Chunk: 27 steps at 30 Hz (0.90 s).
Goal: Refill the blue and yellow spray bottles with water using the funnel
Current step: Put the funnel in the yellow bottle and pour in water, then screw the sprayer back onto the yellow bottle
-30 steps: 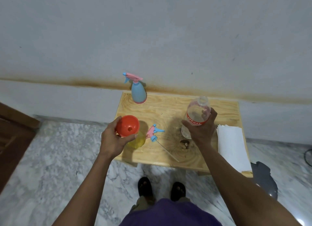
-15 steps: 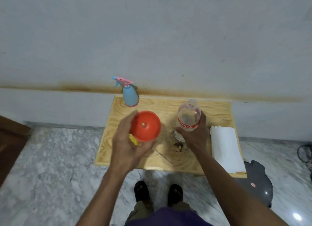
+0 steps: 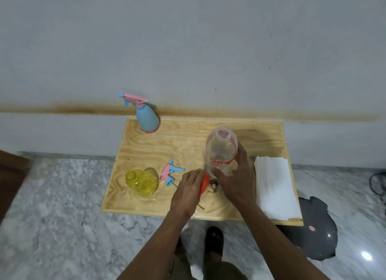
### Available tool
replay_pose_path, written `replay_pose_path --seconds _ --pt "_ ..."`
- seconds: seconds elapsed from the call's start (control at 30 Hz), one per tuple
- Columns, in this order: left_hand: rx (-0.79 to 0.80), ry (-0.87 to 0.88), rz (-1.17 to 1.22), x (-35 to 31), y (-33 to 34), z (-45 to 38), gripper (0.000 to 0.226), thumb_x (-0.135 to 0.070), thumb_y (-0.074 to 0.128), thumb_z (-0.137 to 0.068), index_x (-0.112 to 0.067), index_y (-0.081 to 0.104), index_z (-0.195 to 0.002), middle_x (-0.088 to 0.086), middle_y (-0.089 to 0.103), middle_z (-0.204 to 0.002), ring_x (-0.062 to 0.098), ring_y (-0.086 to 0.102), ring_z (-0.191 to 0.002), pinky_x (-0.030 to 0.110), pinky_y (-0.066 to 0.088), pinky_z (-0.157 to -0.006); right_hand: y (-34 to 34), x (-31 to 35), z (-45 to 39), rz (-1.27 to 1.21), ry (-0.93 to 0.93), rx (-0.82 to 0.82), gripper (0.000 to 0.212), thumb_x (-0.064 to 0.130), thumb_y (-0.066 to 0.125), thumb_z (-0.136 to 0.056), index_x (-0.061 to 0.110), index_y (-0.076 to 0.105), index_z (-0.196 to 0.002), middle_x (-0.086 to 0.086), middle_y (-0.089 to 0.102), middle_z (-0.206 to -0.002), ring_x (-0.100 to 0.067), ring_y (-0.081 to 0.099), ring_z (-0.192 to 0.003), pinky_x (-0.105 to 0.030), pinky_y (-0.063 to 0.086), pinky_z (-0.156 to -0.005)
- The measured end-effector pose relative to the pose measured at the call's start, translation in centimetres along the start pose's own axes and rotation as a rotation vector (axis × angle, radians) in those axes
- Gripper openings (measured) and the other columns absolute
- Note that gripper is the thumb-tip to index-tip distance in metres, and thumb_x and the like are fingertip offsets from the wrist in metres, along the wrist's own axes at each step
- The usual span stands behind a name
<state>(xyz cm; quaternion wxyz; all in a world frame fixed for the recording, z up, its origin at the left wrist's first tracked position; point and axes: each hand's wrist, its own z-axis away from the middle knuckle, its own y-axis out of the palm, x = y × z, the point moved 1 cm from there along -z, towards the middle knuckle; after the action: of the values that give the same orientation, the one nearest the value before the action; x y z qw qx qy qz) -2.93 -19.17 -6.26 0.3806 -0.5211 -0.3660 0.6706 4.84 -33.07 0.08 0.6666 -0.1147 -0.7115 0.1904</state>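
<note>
In the head view, at centre frame, the left hand [image 3: 186, 193] is gripping the orange funnel [image 3: 203, 184] low over the wooden counter [image 3: 183, 146], while the right hand [image 3: 236, 182] is wrapping round the uncapped clear water bottle [image 3: 221, 150]. The yellow spray bottle [image 3: 142, 182] is standing open at lower left, its trigger head [image 3: 170, 172] lying beside it; the blue spray bottle [image 3: 147, 117], capped, is sitting at the upper-left corner. Tilting the bottle without the funnel seated risks spilling toward the paper stack [image 3: 275, 187] overhanging the right edge. Open room is lying mid-counter.
</note>
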Motion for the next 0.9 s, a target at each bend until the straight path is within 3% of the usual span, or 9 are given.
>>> replay_pose_path --seconds 0.1,0.27,0.37,0.43,0.5,0.6,0.7,0.77,0.9 --pt "0.039 -0.027 0.031 0.0 0.6 -0.3 0.083 -0.005 0.066 -0.089 -0.021 0.021 -0.158 -0.001 0.033 -0.16 0.021 0.031 -0.142 0.033 0.038 -0.112 -0.1 -0.3 0.4 -0.016 0.006 0.009 0.089 0.012 0.089 -0.068 0.015 0.042 -0.144 0.014 0.051 -0.12 0.033 0.04 -0.104 0.007 0.032 -0.08" --pt "0.041 -0.058 0.042 -0.1 1.1 -0.6 0.082 -0.009 0.067 -0.091 -0.024 0.02 -0.157 0.001 0.029 -0.161 0.022 0.032 -0.145 0.035 0.048 -0.103 -0.3 0.0 0.9 -0.004 0.045 0.026 0.088 0.02 0.088 -0.071 0.021 0.041 -0.146 0.013 0.056 -0.128 0.016 0.048 -0.105 0.005 0.034 -0.085" --pt "0.029 -0.099 0.102 -0.4 0.7 -0.2 0.086 -0.006 0.065 -0.091 -0.026 0.014 -0.158 0.005 0.021 -0.164 0.025 0.028 -0.148 0.038 0.047 -0.106 -0.5 -0.1 1.5 0.005 0.096 0.024 0.086 0.023 0.086 -0.073 0.023 0.04 -0.146 0.017 0.053 -0.126 0.009 0.05 -0.107 -0.009 0.04 -0.09" --pt "-0.01 -0.15 0.19 -0.8 0.2 0.5 0.079 -0.003 0.06 -0.093 -0.023 0.019 -0.158 0.005 0.023 -0.163 0.023 0.028 -0.149 0.028 0.039 -0.11 -0.4 -0.4 2.2 0.017 0.183 0.003 0.083 0.024 0.086 -0.074 0.022 0.041 -0.144 0.016 0.05 -0.124 -0.003 0.052 -0.11 -0.023 0.044 -0.091" --pt "-0.08 -0.222 0.297 -1.0 -0.6 1.5 0.062 -0.006 0.055 -0.098 -0.02 0.032 -0.154 0.004 0.033 -0.159 0.022 0.034 -0.145 0.01 0.029 -0.106 -0.3 -0.5 3.1 0.029 0.281 -0.039 0.068 0.02 0.084 -0.075 0.021 0.048 -0.133 0.014 0.054 -0.116 -0.009 0.056 -0.106 -0.028 0.045 -0.088" --pt "-0.191 -0.284 0.372 -0.5 -1.3 4.8 0.063 -0.006 0.067 -0.088 -0.017 0.045 -0.146 0.004 0.047 -0.145 0.019 0.046 -0.131 0.018 0.033 -0.102 0.3 -0.7 5.2 0.064 0.345 -0.029 0.038 0.012 0.078 -0.079 0.024 0.054 -0.106 0.011 0.059 -0.093 -0.014 0.061 -0.089 -0.03 0.05 -0.077" --pt "-0.347 -0.368 0.428 1.5 -0.8 9.0 0.048 -0.008 0.073 -0.085 -0.014 0.057 -0.13 0.001 0.057 -0.121 0.019 0.057 -0.112 0.017 0.039 -0.091 1.9 -1.3 7.0 0.101 0.332 0.087 0.024 0.008 0.073 -0.081 0.021 0.058 -0.095 0.006 0.063 -0.085 -0.01 0.061 -0.079 -0.015 0.043 -0.067" --pt "-0.437 -0.536 0.474 3.6 -1.0 11.4 0.039 -0.017 0.077 -0.085 -0.016 0.06 -0.12 -0.004 0.057 -0.11 0.022 0.062 -0.105 0.028 0.049 -0.085 3.9 -1.2 7.5 0.151 0.25 0.169 0.02 0.006 0.073 -0.08 0.017 0.062 -0.092 0.004 0.062 -0.081 -0.013 0.058 -0.073 -0.01 0.036 -0.063" --pt "-0.509 -0.787 0.563 8.4 -2.6 12.7 0.068 -0.025 0.086 -0.077 -0.008 0.05 -0.132 0.009 0.061 -0.116 0.031 0.062 -0.108 0.042 0.052 -0.087 9.3 -0.4 6.6 0.211 0.063 0.364 0.019 0.004 0.07 -0.083 0.01 0.067 -0.101 -0.003 0.067 -0.09 -0.021 0.064 -0.083 -0.026 0.052 -0.079"
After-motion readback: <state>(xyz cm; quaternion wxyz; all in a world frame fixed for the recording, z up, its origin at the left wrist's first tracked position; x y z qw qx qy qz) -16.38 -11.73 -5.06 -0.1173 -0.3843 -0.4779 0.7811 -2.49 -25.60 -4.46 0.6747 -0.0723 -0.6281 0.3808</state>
